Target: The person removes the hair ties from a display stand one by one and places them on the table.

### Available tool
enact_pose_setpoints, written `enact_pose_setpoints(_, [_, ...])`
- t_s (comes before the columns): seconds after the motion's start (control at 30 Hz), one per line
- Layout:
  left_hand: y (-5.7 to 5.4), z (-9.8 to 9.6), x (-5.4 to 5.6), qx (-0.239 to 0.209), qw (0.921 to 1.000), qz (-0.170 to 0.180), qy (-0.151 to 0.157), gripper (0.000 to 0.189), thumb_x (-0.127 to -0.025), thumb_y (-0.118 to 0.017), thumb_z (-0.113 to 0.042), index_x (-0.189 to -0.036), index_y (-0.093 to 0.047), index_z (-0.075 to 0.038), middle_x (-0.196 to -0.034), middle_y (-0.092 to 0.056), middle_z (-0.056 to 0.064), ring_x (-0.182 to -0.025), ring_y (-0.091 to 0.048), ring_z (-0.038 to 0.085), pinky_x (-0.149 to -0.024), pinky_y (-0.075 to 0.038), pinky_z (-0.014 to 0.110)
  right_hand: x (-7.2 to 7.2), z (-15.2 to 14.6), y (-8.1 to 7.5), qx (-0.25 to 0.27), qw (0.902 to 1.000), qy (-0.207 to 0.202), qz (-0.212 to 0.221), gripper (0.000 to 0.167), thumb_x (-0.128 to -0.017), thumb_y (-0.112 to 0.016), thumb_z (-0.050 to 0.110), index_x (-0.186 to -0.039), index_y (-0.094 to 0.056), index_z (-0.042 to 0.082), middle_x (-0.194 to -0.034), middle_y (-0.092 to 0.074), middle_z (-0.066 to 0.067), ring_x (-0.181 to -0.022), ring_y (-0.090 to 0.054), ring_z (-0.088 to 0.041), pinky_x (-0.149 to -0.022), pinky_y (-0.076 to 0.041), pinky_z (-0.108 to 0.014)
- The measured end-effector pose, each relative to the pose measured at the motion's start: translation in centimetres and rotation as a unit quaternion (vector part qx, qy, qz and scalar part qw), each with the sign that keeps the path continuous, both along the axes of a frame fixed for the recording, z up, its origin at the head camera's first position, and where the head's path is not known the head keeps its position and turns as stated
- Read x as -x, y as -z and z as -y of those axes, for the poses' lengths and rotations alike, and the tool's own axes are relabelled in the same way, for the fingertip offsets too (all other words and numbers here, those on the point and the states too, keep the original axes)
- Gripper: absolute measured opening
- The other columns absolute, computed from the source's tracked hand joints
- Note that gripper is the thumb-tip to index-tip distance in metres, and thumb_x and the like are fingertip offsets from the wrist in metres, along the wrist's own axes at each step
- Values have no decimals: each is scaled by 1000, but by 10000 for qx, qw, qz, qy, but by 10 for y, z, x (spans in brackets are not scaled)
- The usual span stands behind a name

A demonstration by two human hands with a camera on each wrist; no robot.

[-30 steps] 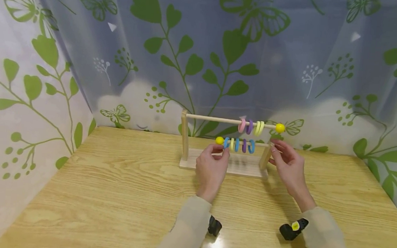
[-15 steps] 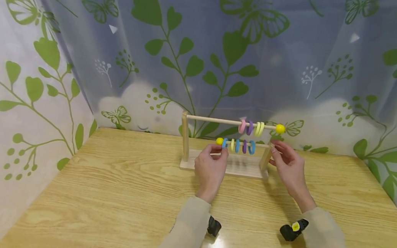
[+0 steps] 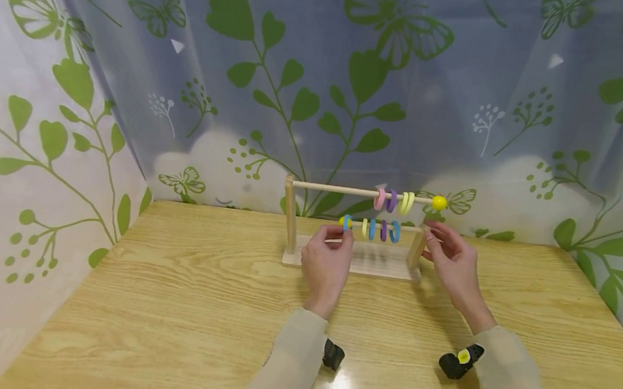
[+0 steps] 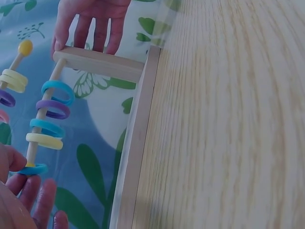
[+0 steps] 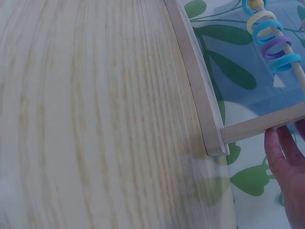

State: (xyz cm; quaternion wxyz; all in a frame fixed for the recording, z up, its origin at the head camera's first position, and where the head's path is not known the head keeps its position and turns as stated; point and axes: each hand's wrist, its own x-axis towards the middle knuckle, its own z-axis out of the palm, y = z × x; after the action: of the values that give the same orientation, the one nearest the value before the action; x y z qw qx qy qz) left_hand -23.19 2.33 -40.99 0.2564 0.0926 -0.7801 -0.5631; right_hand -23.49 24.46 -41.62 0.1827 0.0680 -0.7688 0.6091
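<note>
A wooden stand (image 3: 382, 263) on the table carries two rods with coloured rings. My left hand (image 3: 325, 265) pinches a blue ring (image 3: 347, 223) between thumb and fingers, around the yellow ball at the lower rod's left end. The left wrist view shows this blue ring (image 4: 37, 169) in the fingertips, the ball partly hidden. Farther along that rod hang a yellow ring (image 3: 364, 227), blue rings and a purple ring (image 3: 383, 230). My right hand (image 3: 454, 259) grips the top of the short right post (image 3: 417, 250), thumb in front, fingers behind.
The upper rod (image 3: 333, 187) runs from the tall left post (image 3: 290, 217) and ends in a yellow ball (image 3: 439, 203). It bears pink, purple and yellow rings. A leaf-patterned curtain (image 3: 318, 98) stands behind the wood-grain table (image 3: 200, 307).
My left hand has moved left with the blue ring, from beside the yellow ball to around it. My right hand keeps its grip on the post.
</note>
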Motion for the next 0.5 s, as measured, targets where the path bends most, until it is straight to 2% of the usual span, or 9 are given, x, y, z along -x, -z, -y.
enact_pose_setpoints(0.5, [-2, 9, 4, -70, 9998, -107, -124, 10, -90, -75, -25, -93, -78, -16, -86, -79, -2, -72, -76, 13, -69, -59, 34, 0, -1, 1, -49, 10000, 3, -31, 39, -105, -57, 17, -138, -58, -5, -113, -64, 25, -100, -66, 8, -78, -60, -18])
